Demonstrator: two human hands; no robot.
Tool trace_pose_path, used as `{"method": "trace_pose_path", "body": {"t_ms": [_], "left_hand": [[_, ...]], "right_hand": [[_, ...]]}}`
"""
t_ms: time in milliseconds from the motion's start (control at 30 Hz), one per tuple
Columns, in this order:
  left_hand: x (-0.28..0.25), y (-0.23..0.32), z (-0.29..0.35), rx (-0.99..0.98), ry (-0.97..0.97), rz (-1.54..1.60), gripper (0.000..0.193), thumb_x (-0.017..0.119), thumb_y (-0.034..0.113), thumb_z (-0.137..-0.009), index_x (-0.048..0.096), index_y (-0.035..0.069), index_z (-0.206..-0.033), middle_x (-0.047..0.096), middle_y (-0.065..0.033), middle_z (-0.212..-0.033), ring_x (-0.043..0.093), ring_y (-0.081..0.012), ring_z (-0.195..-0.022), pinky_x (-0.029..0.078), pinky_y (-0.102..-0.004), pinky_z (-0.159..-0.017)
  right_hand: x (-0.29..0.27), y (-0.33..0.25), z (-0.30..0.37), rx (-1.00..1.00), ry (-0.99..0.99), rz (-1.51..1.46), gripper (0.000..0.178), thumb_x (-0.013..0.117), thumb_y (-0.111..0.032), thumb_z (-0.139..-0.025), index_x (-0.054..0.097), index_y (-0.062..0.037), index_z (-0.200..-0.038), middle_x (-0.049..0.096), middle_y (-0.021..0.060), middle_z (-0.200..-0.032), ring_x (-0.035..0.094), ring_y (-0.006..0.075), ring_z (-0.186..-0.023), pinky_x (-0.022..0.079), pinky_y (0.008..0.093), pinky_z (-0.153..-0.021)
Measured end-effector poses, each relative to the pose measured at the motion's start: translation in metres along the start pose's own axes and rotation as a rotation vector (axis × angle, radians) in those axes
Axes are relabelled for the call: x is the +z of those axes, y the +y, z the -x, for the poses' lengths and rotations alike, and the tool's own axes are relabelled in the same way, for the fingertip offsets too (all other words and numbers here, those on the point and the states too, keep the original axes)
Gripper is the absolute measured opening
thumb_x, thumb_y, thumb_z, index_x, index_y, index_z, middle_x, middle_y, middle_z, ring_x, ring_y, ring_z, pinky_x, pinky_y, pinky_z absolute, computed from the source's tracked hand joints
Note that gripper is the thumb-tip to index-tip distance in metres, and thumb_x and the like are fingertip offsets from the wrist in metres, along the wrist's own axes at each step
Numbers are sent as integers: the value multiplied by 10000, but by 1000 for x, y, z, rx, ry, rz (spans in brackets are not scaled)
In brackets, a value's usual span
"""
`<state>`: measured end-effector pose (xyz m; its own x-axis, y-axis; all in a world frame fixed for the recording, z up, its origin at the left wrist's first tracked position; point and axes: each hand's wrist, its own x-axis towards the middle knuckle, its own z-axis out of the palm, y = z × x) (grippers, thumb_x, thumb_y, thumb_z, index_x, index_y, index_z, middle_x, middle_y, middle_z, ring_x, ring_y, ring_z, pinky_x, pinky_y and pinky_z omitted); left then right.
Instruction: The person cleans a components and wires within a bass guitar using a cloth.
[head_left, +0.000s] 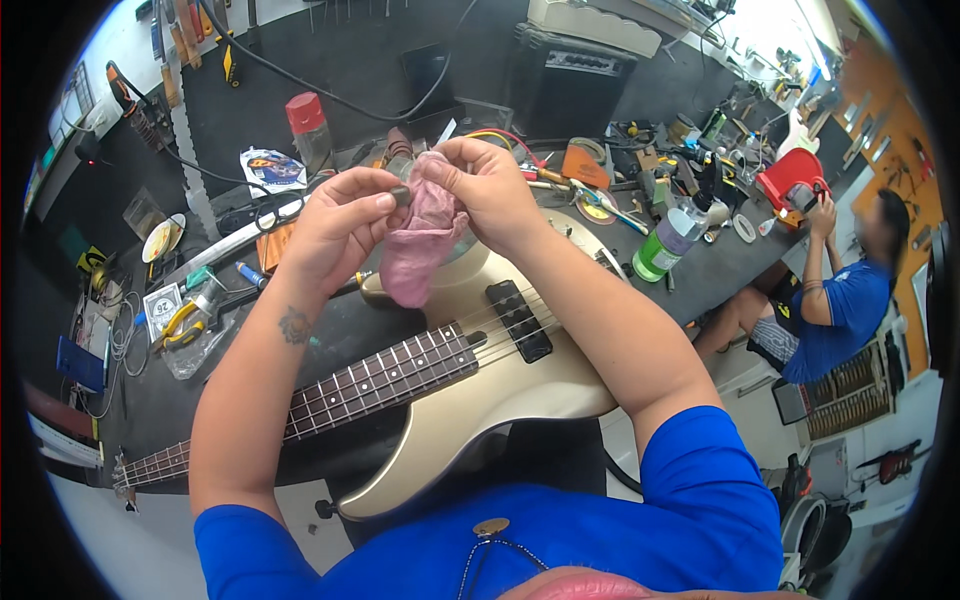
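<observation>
Above the bass guitar (460, 400), my right hand (485, 185) grips a crumpled pink cloth (410, 262) that hangs down over the gold body. Close beside it, my left hand (340, 220) pinches a small dark grey piece (401, 195) between thumb and fingers, touching or nearly touching the cloth. What the piece is cannot be made out. The bass lies across the bench edge in front of me, its neck (370, 385) pointing left and its black pickup (519, 320) below my right wrist. My left forearm crosses over the fretboard.
On the bench to the left lie yellow-handled pliers (183, 328) and a blue pen-like tool (251, 275). A red-capped can (308, 130) stands behind my hands. To the right are a green-and-clear bottle (660, 248), a red bin (790, 178) and a seated person (850, 290) holding something.
</observation>
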<state>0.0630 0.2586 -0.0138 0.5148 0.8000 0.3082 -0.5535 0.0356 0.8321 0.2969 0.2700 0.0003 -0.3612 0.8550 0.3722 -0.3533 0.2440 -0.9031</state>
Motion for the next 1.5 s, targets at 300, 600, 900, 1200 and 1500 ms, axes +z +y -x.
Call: {"method": "trace_pose_path", "body": {"t_ms": [300,600,900,1200,1500], "left_hand": [[7,-11,-2,63,255,-14,188,701,0,-1000,693,-2,-1188,734,-132,-1161,720,-204,-1077,608,-349,-960],[12,-6,-1,35,211,-37,258,736,-3,-983,670,17,-1231,729,-96,-1202,702,-168,-1081,588,-346,-971],[12,-12,-2,93,268,-96,252,723,-24,-982,677,-20,-1230,737,-145,-1173,722,-207,-1091,598,-345,-978],[6,-12,-1,29,228,-57,112,724,-36,-974,741,-28,-1084,767,-159,-1114,755,-242,-1057,623,-391,-998],[4,-10,2,-25,225,-23,134,713,-42,-965,719,-30,-1098,751,-166,-1126,745,-250,-1080,621,-392,-1001]], "right_hand": [[22,1,10,-407,14,708,438,841,-33,-815,787,-63,-1249,773,89,-1048,721,192,-952,564,313,-859],[9,0,7,-476,38,786,264,820,12,-835,812,-22,-1096,798,119,-971,749,219,-842,588,339,-765],[11,3,7,-254,34,632,348,844,-51,-857,789,-22,-1199,789,92,-1028,723,191,-989,566,327,-894],[9,1,8,-356,24,701,332,847,2,-803,815,-20,-1133,790,120,-1037,738,214,-979,582,335,-878],[14,-18,13,-399,-35,898,238,871,-11,-785,828,-13,-1019,779,118,-923,737,196,-838,585,325,-761]]}}
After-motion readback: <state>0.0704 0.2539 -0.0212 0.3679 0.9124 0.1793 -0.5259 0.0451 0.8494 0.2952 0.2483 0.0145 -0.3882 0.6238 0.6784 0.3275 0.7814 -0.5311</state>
